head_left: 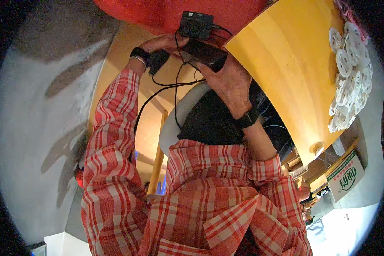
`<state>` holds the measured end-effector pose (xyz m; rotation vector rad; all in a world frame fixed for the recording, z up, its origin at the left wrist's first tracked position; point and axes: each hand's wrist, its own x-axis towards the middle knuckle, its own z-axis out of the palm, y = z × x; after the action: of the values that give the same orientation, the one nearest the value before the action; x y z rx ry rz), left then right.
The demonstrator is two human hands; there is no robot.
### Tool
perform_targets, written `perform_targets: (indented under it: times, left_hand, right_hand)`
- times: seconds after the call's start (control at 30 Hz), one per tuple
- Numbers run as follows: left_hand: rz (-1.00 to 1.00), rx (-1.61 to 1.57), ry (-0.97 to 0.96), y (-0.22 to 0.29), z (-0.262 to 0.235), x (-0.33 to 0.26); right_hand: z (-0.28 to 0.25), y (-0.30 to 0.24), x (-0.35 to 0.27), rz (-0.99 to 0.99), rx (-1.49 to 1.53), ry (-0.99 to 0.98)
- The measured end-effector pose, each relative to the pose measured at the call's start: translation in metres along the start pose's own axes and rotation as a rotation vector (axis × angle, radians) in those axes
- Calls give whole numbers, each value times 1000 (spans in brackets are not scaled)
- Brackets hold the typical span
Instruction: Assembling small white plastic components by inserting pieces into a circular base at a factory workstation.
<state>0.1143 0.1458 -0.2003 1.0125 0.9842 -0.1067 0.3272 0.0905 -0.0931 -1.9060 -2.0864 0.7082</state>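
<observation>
Holding a dark, flat phone-like device between them, both hands sit near 12 o'clock in the view. The right hand wraps the device's lower right end, fingers curled around its edge and pressed against it. The left hand reaches in from 11 o'clock, its fingertips touching the device's upper left end beside a small black box — whether they truly pinch it I cannot tell. Black cables run from the box and device down toward 6 o'clock, across a grey-and-black seat. Each wrist wears 1 black band, and both forearms are in red plaid sleeves. At 2 o'clock a yellow wooden tabletop curves away, with a heap of white round discs at its far edge — well apart from the hands. A cardboard box with green print stands at 4 o'clock.
</observation>
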Motion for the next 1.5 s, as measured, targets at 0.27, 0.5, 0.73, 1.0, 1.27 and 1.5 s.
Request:
perform_targets:
  times: [0.27, 0.5, 0.73, 1.0, 1.27, 1.5]
  left_hand:
    - [287, -559, 77, -46, -11, -4]
    - [290, -433, 426, 19, 26, -33]
    - [474, -519, 446, -19, 8, -12]
    - [600, -609, 407, -10, 11, -2]
    - [643, -464, 543, -15, 6, 4]
    - [582, -593, 537, -3, 17, -14]
  right_hand:
    - [-6, 3, -9, -140, -8, 94]
    - [-6, 9, -14, -204, -33, 99]
    - [-9, 3, -18, -257, 75, 106]
    - [-21, -10, -27, -312, 53, 67]
    - [-67, -35, -27, -441, 91, 184]
    - [-86, -37, -12, -275, 117, 191]
